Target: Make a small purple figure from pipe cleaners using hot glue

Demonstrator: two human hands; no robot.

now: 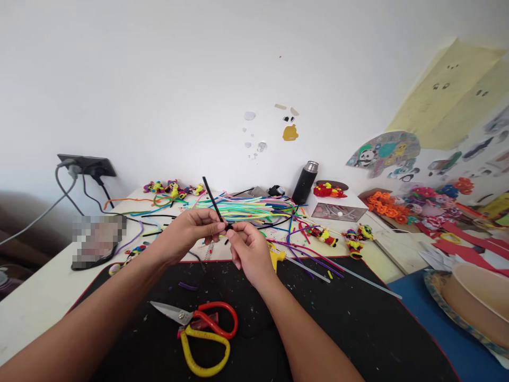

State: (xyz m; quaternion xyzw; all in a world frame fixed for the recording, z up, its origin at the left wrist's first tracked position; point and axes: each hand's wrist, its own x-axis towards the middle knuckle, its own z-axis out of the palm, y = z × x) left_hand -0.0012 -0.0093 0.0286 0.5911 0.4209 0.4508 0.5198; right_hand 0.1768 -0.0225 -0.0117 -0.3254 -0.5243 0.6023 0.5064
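My left hand (pixel 194 229) pinches a black pipe cleaner (pixel 212 199) whose free end points up and to the left. Close against it, my right hand (pixel 251 249) has its thumb and fingertips closed on the lower, bunched part of the same black piece. Both hands are raised over the back edge of the black mat (pixel 338 318). Below them on the mat lie scissors (pixel 210 318) with one red and one yellow handle. The yellow glue gun (pixel 277 257) is partly hidden behind my right hand.
Many coloured pipe cleaners (pixel 254 209) lie behind my hands. A black bottle (pixel 305 183) stands by a white box (pixel 340 208). Small colourful figures (pixel 353 243) sit right, others (pixel 173 189) back left. Orange pieces (pixel 387 207) and a bowl (pixel 481 297) are far right.
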